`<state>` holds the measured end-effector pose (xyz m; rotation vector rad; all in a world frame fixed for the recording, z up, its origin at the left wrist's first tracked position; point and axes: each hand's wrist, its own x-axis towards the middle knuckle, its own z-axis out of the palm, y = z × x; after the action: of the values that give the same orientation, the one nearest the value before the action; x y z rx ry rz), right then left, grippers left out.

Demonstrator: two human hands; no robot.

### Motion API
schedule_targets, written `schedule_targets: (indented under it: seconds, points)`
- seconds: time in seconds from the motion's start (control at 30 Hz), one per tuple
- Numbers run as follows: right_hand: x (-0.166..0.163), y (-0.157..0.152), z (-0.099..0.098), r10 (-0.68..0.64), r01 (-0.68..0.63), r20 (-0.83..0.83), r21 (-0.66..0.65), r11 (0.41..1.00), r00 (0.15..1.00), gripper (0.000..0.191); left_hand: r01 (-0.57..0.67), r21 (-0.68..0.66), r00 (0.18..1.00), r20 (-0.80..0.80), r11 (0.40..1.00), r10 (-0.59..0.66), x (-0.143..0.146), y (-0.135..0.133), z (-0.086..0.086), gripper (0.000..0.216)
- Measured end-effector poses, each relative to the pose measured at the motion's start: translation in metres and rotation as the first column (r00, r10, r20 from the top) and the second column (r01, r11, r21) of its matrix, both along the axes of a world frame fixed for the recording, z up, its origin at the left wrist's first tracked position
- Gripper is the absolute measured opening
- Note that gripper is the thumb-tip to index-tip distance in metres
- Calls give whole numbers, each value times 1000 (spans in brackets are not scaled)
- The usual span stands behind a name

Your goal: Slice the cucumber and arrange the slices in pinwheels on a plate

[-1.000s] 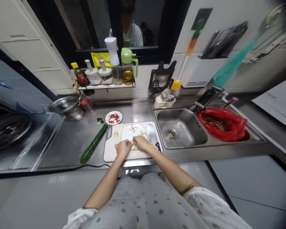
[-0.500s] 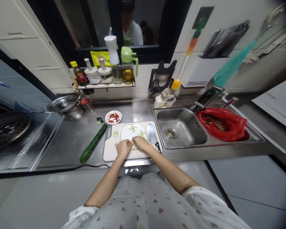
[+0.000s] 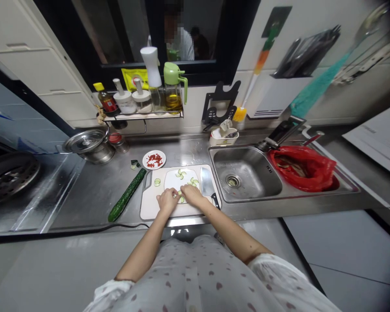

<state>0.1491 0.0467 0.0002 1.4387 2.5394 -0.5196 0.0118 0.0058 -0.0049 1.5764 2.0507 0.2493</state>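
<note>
On the steel counter in front of you, the cutting board lies close to the front edge; if your body pushes it, everything on it could shift together. The whole cucumber lies at the board's left; it is round, so a bump from the board or from your left forearm could make it roll. The white plate sits on the board, and if your wrists press its near rim, it may slide or tip. The knife lies just beside this plate, with its handle near your right forearm; a careless sweep to the right could touch the blade. Your left hand and right hand have bent fingers, close together over the near part of the plate; whether they pinch a slice, I cannot tell. The thin cucumber slices there look slippery, so one hurried finger could disturb the fan shapes.
</note>
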Motion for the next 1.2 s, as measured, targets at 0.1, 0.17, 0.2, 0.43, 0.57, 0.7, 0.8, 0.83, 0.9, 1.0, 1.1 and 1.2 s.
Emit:
schedule_targets:
  seconds: [0.1, 0.17, 0.2, 0.43, 0.57, 0.7, 0.8, 0.83, 0.9, 1.0, 1.1, 1.2]
  points:
    - [0, 0, 1, -16, 16, 4, -10, 1000, 1000, 22, 8, -14, 1000, -16, 1000, -8, 0, 2, 0, 15]
    - [-1, 0, 2, -22, 22, 5, -18, 1000, 1000, 22, 9, -23, 1000, -24, 1000, -10, 0, 3, -1, 15]
    - [-1, -1, 3, -23, 23, 4, -21, 1000, 1000, 22, 9, -26, 1000, -27, 1000, -10, 0, 3, -1, 15]
    - [5, -4, 10, -67, 67, -18, -33, 997, 998, 22, 12, -40, 999, -39, 999, -14, 0, 3, 0, 15]
    - [9, -5, 12, -78, 78, 1, -54, 995, 997, 21, -1, -51, 1000, -25, 999, 0, 0, 3, 1, 15]
    - [9, -5, 11, -73, 73, 10, -57, 996, 997, 20, -14, -44, 1000, -21, 999, 13, 2, 4, -1, 15]
    - [9, -4, 10, -64, 64, 11, -47, 997, 998, 21, -7, -41, 999, -37, 999, 6, 2, 4, 0, 15]
    - [8, -4, 10, -60, 60, 11, -43, 997, 998, 21, -5, -43, 999, -41, 999, 4, 2, 4, 0, 15]
    - [8, -5, 9, -52, 52, 12, -36, 998, 999, 21, -3, -47, 999, -48, 999, 1, 3, 4, 1, 16]
    - [8, -6, 10, -46, 47, 6, -38, 998, 999, 22, -2, -56, 998, -56, 998, -1, 3, 5, 2, 17]
    - [8, -7, 12, -39, 39, 3, -42, 998, 999, 23, -6, -69, 998, -60, 998, 2, 3, 5, 3, 17]
    - [8, -8, 13, -30, 31, 7, -40, 999, 1000, 22, -8, -79, 998, -67, 997, 3, 3, 7, 2, 16]
